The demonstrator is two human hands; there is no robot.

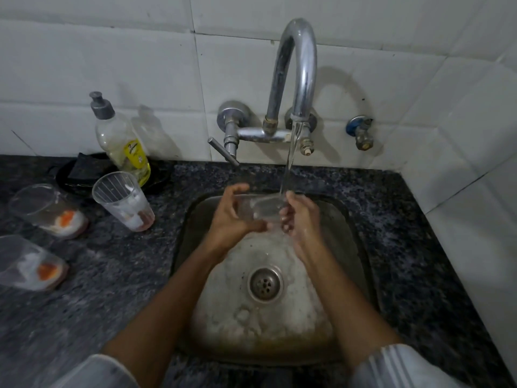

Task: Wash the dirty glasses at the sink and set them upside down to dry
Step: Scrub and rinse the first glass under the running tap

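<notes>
Both hands, left (235,214) and right (300,219), curl round a glass (261,208) at frame centre, tipped sideways so tap (296,79) water rinses it over the sink (195,219)

Both forearms are bare. Short white ribbed fabric sleeves (397,365) end above the elbows. No rings or watch show

White tiled walls (112,51) are meeting in a corner at the right, their grout lines showing dark. A speckled dark stone counter (414,247) is running along beneath them under dim light, which is casting soft shadows on the tiles.
</notes>
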